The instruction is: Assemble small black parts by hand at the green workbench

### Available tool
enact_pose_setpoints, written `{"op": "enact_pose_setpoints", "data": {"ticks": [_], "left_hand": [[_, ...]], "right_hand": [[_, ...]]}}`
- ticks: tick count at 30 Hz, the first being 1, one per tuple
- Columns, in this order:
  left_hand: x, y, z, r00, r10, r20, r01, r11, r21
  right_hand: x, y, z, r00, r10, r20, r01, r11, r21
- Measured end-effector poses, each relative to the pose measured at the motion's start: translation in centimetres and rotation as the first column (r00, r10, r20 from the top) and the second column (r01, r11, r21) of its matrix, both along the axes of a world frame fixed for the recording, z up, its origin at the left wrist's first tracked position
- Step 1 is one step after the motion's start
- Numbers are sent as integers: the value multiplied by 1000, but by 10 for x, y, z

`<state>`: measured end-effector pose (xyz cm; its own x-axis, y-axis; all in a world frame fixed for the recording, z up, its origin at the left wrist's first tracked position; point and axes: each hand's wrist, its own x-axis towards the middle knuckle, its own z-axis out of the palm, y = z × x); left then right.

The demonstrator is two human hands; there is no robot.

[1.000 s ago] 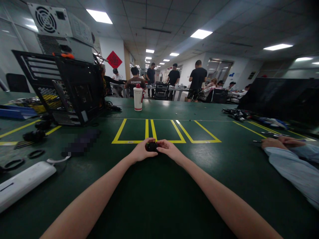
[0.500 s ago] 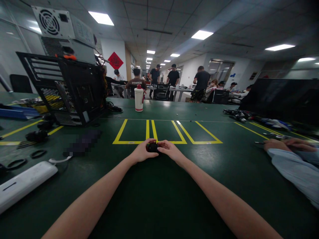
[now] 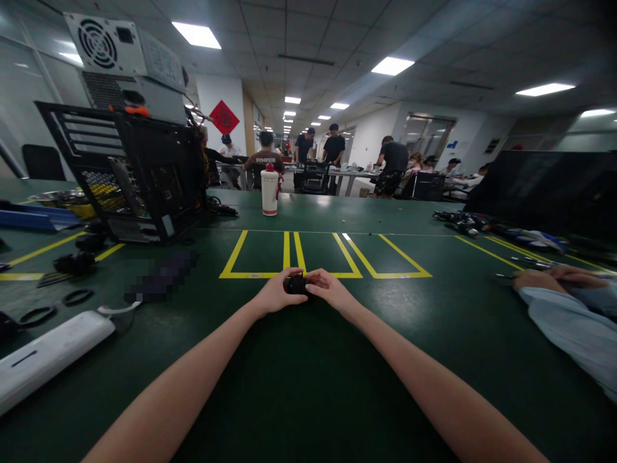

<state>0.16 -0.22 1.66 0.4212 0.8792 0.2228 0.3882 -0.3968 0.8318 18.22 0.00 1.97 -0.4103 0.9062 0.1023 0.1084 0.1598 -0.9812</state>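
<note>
A small round black object [image 3: 297, 285] is held between my two hands, just in front of the yellow tape rectangles [image 3: 250, 276] on the green table [image 3: 299, 373]. My left hand [image 3: 278, 292] curls round its left side, with the thumb below and the fingers above. From the right, my right hand [image 3: 328, 287] has its thumb and fingertips closed on the same object. The fine detail of the object is too dark to make out.
At the left stand an open black computer case [image 3: 159, 173], a white power strip [image 3: 53, 360] and black rings [image 3: 77, 296]. A white cup [image 3: 270, 193] is further back. Another person's hands [image 3: 540, 280] hold thin tools at the right. Several people are in the background.
My hands hold the black object almost as before. The whole view has shifted very slightly. In the background, a person at the right now leans forward over a table.
</note>
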Motion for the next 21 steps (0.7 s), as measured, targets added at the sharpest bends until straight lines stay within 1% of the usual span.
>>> {"op": "enact_pose_setpoints", "data": {"ticks": [3, 6, 9, 13, 17, 21], "left_hand": [[0, 3, -3, 1000, -4, 20, 4, 1000, 11], [1, 5, -6, 999, -6, 34, 5, 1000, 27], [1, 5, -6, 1000, -2, 30, 1, 1000, 27], [1, 3, -3, 1000, 16, 11, -16, 1000, 17], [1, -1, 2, 1000, 0, 7, 0, 1000, 2], [1, -2, 3, 1000, 7, 10, -7, 1000, -2]], "right_hand": [[0, 2, -1, 999, 32, -11, -33, 999, -39], [1, 3, -2, 995, 84, -58, -86, 996, -34], [1, 1, -1, 996, 66, -52, -67, 998, -14], [0, -2, 2, 998, 33, -51, -33, 999, -2], [0, -1, 1, 1000, 4, -21, -4, 1000, -29], [1, 1, 0, 998, 53, -23, -53, 998, -33]]}}
